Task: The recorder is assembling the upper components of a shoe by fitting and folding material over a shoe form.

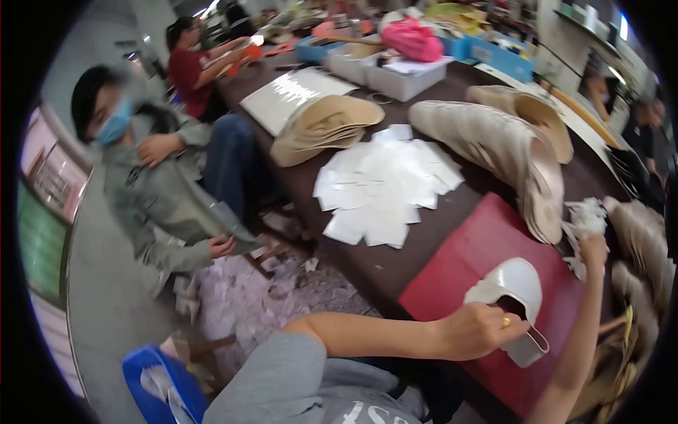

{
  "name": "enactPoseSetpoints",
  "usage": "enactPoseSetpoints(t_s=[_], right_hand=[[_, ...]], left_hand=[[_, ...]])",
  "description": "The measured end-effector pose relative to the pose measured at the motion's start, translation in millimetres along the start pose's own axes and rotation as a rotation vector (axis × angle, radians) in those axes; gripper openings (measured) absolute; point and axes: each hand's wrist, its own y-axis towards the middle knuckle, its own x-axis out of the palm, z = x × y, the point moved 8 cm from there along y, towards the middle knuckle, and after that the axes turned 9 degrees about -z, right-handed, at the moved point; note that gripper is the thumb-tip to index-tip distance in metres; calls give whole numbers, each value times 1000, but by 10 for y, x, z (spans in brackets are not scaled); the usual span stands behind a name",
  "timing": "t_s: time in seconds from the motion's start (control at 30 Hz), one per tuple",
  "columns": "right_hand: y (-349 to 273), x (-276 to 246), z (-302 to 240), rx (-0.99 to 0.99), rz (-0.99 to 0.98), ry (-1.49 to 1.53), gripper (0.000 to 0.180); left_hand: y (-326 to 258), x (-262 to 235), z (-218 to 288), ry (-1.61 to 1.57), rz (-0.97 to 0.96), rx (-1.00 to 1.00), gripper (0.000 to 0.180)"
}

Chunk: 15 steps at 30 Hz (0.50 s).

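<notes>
White shoe upper (519, 275) lies on a red mat (452, 275) at the near part of the dark brown desk (378, 268), its rounded toe pointing away from the wearer and its opening facing up. The left hand (480, 331), with 1 gold-coloured ring (506, 321), has its grip narrow, fingers curled closed on the edge of that opening. The right hand (593, 249) is farther out, touching a crumpled white wad (587, 218) beside the mat; blur hides the fingers, so I cannot tell whether this grip holds it.

Beyond the mat, white cards (385, 187) lie spread in an overlapping heap. A long row of nested beige shoe uppers (487, 138) stretches to their right, and a shorter beige stack (321, 127) sits behind them. Farther back, a pink bundle (412, 39) rests on a pale grey bin (417, 79). To the left is 1 co-worker (131, 191) in a blue face mask.
</notes>
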Motion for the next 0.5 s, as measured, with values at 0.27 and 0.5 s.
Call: enactPoseSetpoints(t_s=[0.27, 0.5], right_hand=[[-466, -300, -1185, -301, -372, 241, 16], [-1107, -1003, -942, -408, -165, -239, 25]], left_hand=[[-678, -401, 98, -13, -144, -159, 22], [-323, -505, 600, -235, -123, -201, 11]])
